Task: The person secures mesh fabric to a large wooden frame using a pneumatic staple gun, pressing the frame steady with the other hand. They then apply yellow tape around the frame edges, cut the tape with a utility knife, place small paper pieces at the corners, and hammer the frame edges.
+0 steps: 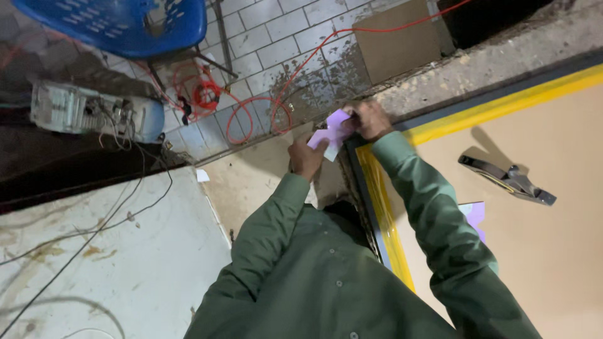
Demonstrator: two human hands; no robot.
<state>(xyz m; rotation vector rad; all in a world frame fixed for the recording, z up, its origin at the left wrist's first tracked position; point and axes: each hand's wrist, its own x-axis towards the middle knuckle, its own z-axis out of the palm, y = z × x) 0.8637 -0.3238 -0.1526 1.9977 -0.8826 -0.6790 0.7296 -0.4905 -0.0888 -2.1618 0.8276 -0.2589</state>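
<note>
My left hand [306, 158] and my right hand [370, 119] together hold a small purple and white sheet [333, 132] at the far corner of a framed board [534, 238]. The left hand grips the sheet's lower edge. The right hand pinches its upper right end, close to the corner of the dark frame edged with yellow tape [389, 220]. Both arms wear green sleeves. On the tan board lies a dark metal tool with a handle [507, 179]. A second purple piece [475, 213] shows beside my right sleeve, partly hidden by it.
A blue plastic chair [113, 25] stands on the tiled floor at the upper left. Red cable [251, 113] coils across the tiles. A white device with wires [88, 112] sits on a dark ledge. A cardboard piece [399, 44] leans at the top. A stained white surface [107, 263] lies left.
</note>
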